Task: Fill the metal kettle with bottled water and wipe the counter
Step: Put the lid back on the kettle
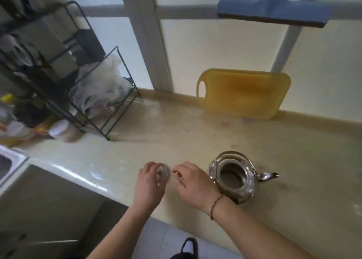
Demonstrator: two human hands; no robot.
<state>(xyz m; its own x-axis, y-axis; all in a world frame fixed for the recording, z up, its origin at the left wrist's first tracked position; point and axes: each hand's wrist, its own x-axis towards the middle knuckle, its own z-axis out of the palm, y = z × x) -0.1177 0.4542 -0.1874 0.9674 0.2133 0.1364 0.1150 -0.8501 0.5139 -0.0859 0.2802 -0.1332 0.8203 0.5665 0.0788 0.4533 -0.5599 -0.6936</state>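
Note:
A shiny metal kettle stands on the cream counter with its lid off, its mouth open and its spout pointing right. Just left of it, my left hand is wrapped around a clear plastic bottle, which I see end-on and blurred. My right hand is next to the bottle, fingers curled and pinched close to its end. Whether they hold a cap is too blurred to tell. My right wrist covers the kettle's near left side.
A yellow cutting board leans against the window at the back. A black wire rack with bags and bottles fills the left. A blue squeegee hangs above. A sink edge shows at far left.

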